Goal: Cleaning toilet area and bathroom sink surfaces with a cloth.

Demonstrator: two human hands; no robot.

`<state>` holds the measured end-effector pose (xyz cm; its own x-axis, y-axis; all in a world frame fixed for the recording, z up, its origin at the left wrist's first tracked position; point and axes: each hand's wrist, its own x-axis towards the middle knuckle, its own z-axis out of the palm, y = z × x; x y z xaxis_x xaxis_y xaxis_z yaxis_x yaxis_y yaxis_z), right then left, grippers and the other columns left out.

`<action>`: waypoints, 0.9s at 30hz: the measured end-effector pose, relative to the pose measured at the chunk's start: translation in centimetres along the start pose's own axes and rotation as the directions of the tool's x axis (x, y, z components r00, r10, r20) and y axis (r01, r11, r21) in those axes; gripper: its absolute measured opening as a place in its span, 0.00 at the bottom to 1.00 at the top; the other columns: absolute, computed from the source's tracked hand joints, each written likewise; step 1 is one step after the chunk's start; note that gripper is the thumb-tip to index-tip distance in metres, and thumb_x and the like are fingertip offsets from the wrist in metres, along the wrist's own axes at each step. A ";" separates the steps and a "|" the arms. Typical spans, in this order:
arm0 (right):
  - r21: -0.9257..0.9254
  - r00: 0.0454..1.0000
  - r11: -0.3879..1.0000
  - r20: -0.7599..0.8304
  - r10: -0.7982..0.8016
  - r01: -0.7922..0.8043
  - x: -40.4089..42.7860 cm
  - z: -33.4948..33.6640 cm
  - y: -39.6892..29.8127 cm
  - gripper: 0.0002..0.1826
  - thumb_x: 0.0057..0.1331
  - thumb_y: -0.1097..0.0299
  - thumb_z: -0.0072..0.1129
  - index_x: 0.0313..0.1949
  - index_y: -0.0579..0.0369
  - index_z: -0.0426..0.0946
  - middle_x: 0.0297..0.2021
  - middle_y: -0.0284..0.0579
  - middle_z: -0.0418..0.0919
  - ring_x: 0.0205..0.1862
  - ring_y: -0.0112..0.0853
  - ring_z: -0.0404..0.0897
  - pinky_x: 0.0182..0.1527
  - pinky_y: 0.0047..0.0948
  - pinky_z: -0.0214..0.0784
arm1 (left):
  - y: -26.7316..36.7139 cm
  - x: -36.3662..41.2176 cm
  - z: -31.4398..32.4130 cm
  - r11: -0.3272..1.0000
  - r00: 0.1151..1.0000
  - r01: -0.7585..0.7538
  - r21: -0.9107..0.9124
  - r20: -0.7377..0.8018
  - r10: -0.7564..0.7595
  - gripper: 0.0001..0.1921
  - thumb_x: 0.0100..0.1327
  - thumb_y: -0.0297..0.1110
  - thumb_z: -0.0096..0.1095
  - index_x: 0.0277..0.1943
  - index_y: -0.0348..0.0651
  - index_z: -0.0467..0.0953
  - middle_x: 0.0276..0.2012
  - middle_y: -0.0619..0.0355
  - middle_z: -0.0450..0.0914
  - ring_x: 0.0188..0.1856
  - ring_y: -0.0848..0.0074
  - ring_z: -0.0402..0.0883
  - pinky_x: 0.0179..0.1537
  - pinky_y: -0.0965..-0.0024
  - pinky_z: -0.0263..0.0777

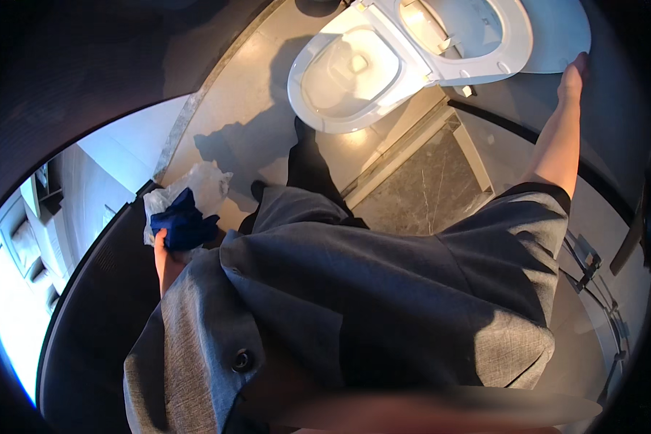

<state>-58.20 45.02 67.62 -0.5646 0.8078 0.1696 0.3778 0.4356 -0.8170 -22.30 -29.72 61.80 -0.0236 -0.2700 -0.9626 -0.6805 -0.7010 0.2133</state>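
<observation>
At the left, my left hand grips a bunched dark blue cloth together with a crumpled clear plastic bag. At the upper right, my right hand is at the edge of the raised toilet lid; its fingers are mostly hidden. The white toilet bowl lies ahead of me with its seat also raised.
A recessed dark stone floor panel with a pale border is right of my legs. A dark door stands at the left. Metal rails are on the right wall. A dark round object sits beyond the bowl.
</observation>
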 end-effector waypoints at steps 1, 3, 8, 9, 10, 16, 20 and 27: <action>0.067 0.998 0.997 0.060 -0.032 0.028 0.3 -0.5 0.6 0.38 0.62 0.41 0.39 0.63 0.57 0.53 0.63 0.45 0.56 0.62 0.38 0.57 0.60 0.38 0.49 | -0.6 -0.2 1.2 0.989 0.989 -0.143 0.032 -0.028 0.144 0.27 0.50 0.44 0.63 0.52 0.44 0.68 0.47 0.55 0.76 0.47 0.62 0.75 0.51 0.59 0.68; 0.122 0.991 0.991 0.114 -0.065 0.051 -0.1 -1.4 0.8 0.39 0.62 0.41 0.39 0.63 0.57 0.52 0.62 0.44 0.56 0.61 0.39 0.58 0.59 0.40 0.50 | -1.2 -0.5 2.7 0.959 0.960 -0.272 0.077 -0.045 0.276 0.26 0.52 0.44 0.62 0.53 0.45 0.68 0.47 0.55 0.76 0.48 0.62 0.75 0.52 0.58 0.67; -0.127 0.981 0.992 0.194 0.026 -0.002 0.1 -3.2 3.0 0.41 0.61 0.39 0.37 0.63 0.58 0.48 0.61 0.44 0.56 0.57 0.39 0.61 0.53 0.39 0.57 | -1.0 3.1 -1.1 0.997 0.981 -0.042 -0.062 0.187 0.053 0.24 0.56 0.44 0.58 0.54 0.47 0.66 0.49 0.55 0.74 0.51 0.62 0.73 0.53 0.56 0.67; -0.131 0.980 0.991 0.196 0.026 0.000 -1.0 -3.0 3.4 0.41 0.61 0.39 0.37 0.63 0.58 0.48 0.61 0.44 0.56 0.57 0.39 0.61 0.53 0.39 0.57 | -1.2 3.4 -1.5 0.997 0.981 -0.038 -0.063 0.185 0.049 0.24 0.56 0.44 0.58 0.54 0.47 0.66 0.49 0.55 0.74 0.51 0.62 0.73 0.53 0.56 0.67; -0.092 0.987 0.994 0.155 -0.043 0.058 -2.9 -2.9 3.3 0.40 0.61 0.38 0.37 0.61 0.59 0.50 0.59 0.45 0.58 0.56 0.38 0.62 0.52 0.39 0.57 | -1.4 3.4 -1.6 0.996 0.986 -0.057 -0.071 0.155 0.068 0.23 0.56 0.44 0.57 0.54 0.46 0.67 0.50 0.55 0.73 0.51 0.62 0.73 0.53 0.56 0.67; -0.028 0.987 0.992 0.107 -0.123 0.126 -8.2 -3.4 2.6 0.37 0.62 0.43 0.41 0.56 0.66 0.53 0.55 0.57 0.61 0.56 0.38 0.63 0.57 0.32 0.54 | -1.6 4.1 -4.0 0.992 0.992 -0.044 -0.116 0.111 0.057 0.23 0.56 0.44 0.57 0.54 0.46 0.67 0.50 0.54 0.73 0.51 0.61 0.73 0.53 0.56 0.66; 0.020 0.970 0.974 0.091 -0.225 0.224 -8.6 -3.2 3.8 0.35 0.62 0.46 0.44 0.54 0.67 0.56 0.52 0.57 0.64 0.54 0.40 0.65 0.57 0.33 0.55 | -1.4 6.0 -7.1 0.993 0.997 -0.012 -0.114 0.080 0.021 0.25 0.56 0.43 0.58 0.56 0.45 0.65 0.51 0.53 0.72 0.51 0.61 0.72 0.54 0.56 0.66; -0.318 0.874 0.828 0.002 -0.486 0.461 -16.6 -0.1 6.9 0.30 0.57 0.58 0.55 0.49 0.72 0.61 0.47 0.59 0.70 0.48 0.41 0.72 0.49 0.35 0.64 | -1.4 7.4 -7.2 0.990 0.991 0.007 -0.141 0.132 0.012 0.27 0.56 0.40 0.59 0.57 0.42 0.63 0.52 0.52 0.71 0.53 0.60 0.71 0.55 0.56 0.63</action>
<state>-46.14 34.71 59.22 -0.6784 0.4936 0.5442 0.2859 0.8597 -0.4234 -16.22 -35.52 55.55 -0.1279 -0.1893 -0.9735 -0.5709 -0.7886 0.2284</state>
